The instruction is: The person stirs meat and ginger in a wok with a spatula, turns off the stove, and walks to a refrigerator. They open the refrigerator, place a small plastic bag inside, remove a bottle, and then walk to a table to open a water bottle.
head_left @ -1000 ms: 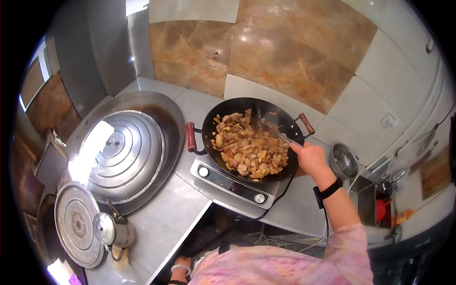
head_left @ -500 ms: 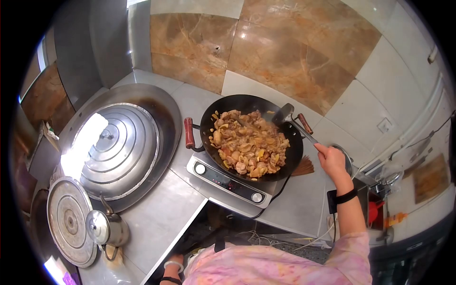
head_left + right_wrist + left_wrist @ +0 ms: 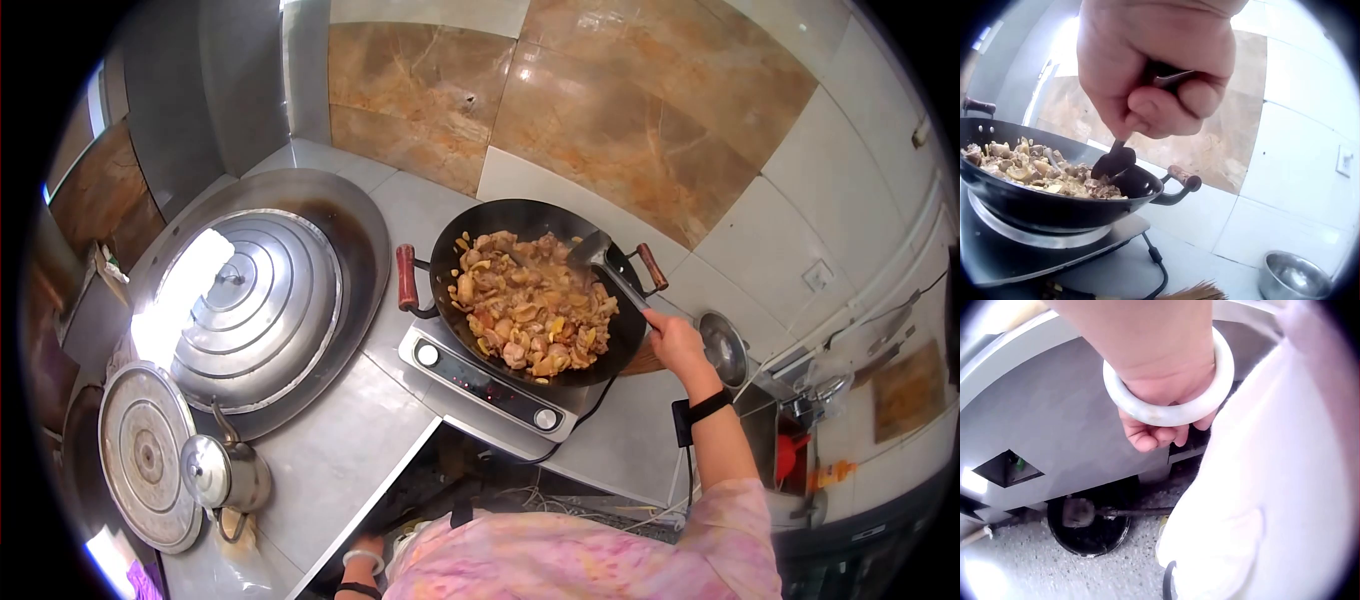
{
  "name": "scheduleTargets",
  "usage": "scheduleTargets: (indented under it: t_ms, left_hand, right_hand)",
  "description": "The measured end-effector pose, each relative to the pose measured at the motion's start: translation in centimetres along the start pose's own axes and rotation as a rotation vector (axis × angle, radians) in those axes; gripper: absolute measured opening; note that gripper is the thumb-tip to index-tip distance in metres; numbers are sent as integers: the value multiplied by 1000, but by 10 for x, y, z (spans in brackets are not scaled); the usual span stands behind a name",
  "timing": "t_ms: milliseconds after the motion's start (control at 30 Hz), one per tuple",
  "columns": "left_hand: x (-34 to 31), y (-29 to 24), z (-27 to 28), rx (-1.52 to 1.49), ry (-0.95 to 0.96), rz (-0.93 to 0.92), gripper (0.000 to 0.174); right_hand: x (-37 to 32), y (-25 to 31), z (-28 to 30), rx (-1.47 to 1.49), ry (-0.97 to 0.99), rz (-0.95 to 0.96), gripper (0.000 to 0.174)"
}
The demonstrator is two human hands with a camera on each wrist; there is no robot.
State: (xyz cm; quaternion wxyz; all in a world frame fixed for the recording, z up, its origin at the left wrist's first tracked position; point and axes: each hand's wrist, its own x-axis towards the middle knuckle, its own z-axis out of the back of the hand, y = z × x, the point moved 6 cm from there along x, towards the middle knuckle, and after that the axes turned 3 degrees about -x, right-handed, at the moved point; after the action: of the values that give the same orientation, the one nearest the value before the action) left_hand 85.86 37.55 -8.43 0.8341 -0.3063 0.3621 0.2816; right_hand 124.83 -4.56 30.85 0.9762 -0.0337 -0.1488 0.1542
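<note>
My right hand [image 3: 680,345] grips the handle of a metal spatula [image 3: 622,283]; its blade lies in the wok at the far right edge of the food. In the right wrist view the fingers of my right hand [image 3: 1157,81] are curled round the handle, and the spatula blade [image 3: 1113,162] touches the meat pieces. The black wok [image 3: 640,335] holds browned chunks of food [image 3: 535,305] and sits on an induction cooker [image 3: 485,390]. Down by my side, my left hand [image 3: 1163,428] hangs with loosely curled fingers, holding nothing visible, a pale bangle [image 3: 1169,415] at its wrist.
Left of the wok, a large domed lid [image 3: 260,300] covers a bigger pan [image 3: 365,215]. A round flat lid [image 3: 148,455] and a small metal pot [image 3: 245,480] stand at the near left. Right of the wok are a steel bowl [image 3: 722,348] and a brush [image 3: 1197,292]; a cord [image 3: 1163,275] trails below.
The spatula went from within the food to the wok's right rim, then dipped back to the food's far right edge. My right hand moved right, then slightly back left.
</note>
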Motion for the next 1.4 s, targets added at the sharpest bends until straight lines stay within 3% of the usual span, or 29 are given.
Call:
scheduleTargets:
  t_ms: [67, 133, 333, 467, 567, 700, 800, 867, 900, 967, 1000, 1100, 1167, 1400]
  left_hand:
    - [2, 1, -1, -12, -9, 43, 44]
    - [3, 0, -1, -19, 9, 51, 45]
    - [10, 0, -2, -93, -26, 74, 45]
    - [22, 0, -5, -89, -25, 52, 46]
    - [33, 6, -10, -106, -32, 50, 46]
    - [11, -10, 3, -102, -40, 73, 46]
    - [5, -24, 5, -80, 22, 22, 46]
    - [8, -30, 8, -119, 11, -7, 45]
    - [8, -36, 9, -161, 7, -33, 45]
    - [10, -40, 6, -184, 19, -32, 45]
    - [20, -37, 2, -185, -39, -54, 40]
    - [25, -36, 1, -163, -74, -69, 35]
    - [17, -43, 4, -103, 35, -62, 45]
    - [22, -24, -8, -130, 28, -33, 44]
  right_hand:
    - [-3, 0, -6, 113, 83, -67, 34]
    - [-10, 3, -18, 345, 304, -118, 38]
    - [0, 24, -2, 341, 233, -40, 35]
    - [-11, 38, -19, 179, 275, -124, 38]
    - [-25, 29, -1, 182, 290, -85, 38]
    - [-21, 33, 1, 140, 311, -159, 39]
    - [-18, 28, -15, 193, 307, -182, 40]
    - [-15, 6, -8, 533, 78, -75, 42]
    - [-18, 10, 12, 531, 80, -75, 42]
    - [-29, 18, 79, 227, 90, -168, 32]
    - [-32, 18, 92, 226, 97, -168, 32]
    - [-36, 15, 129, -8, 3, -32, 18]
    - [-32, 15, 147, -107, 68, 19, 11]
    - [-16, 65, 209, -363, 246, 259, 10]
